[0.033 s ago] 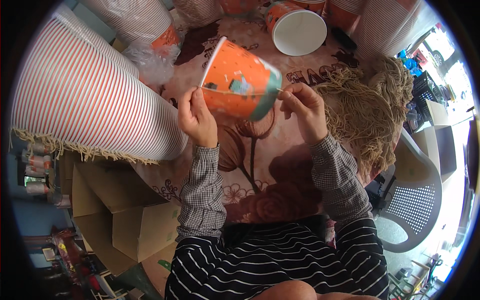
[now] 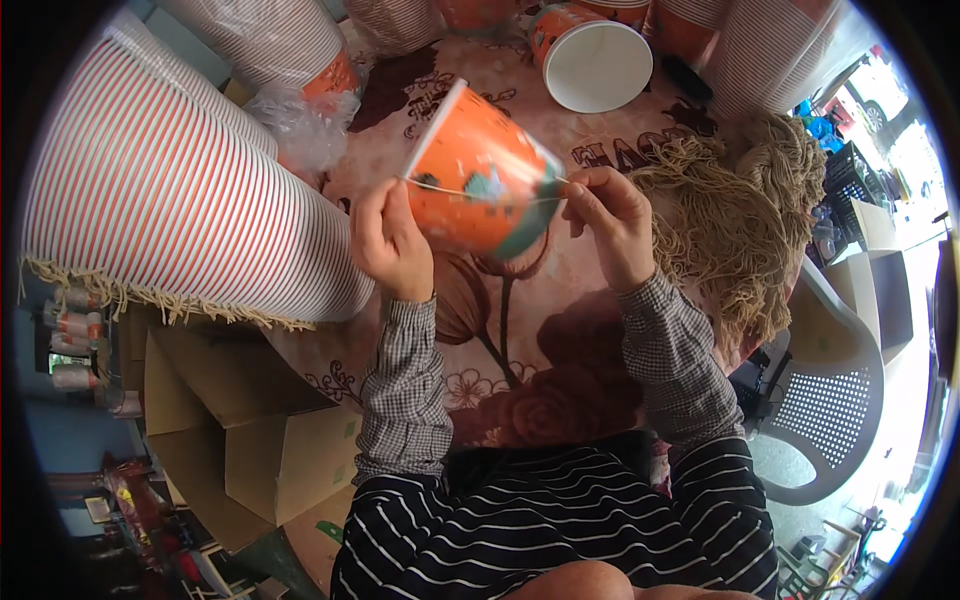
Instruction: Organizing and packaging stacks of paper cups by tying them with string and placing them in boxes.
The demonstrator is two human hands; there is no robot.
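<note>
An orange paper bucket point(image 2: 480, 150) with a white rim and a green band at its base is tilted between my hands, slightly blurred. A thin pale string point(image 2: 450, 189) runs across its side. At the rim end, my left hand point(image 2: 393, 245) is closed, thumb and finger pinching the string. My right hand point(image 2: 612, 222) pinches the string's other end beside the green base. Whether either hand also touches the bucket is hard to tell. To the right lies a heap of beige strings point(image 2: 715, 215).
Long nested stacks of paper buckets point(image 2: 200, 190) lie at left, fringed with string ends. A white-bottomed bucket point(image 2: 600, 66) lies at the back among wrapped stacks. The table has a flowered cloth point(image 2: 570, 400). A cardboard box point(image 2: 290, 465) stands lower left, a grey chair point(image 2: 825, 400) at right.
The bucket has swung, its green base dropping nearer me and its rim shifting right. My left hand has moved slightly down and left; my right hand is nearly still.
</note>
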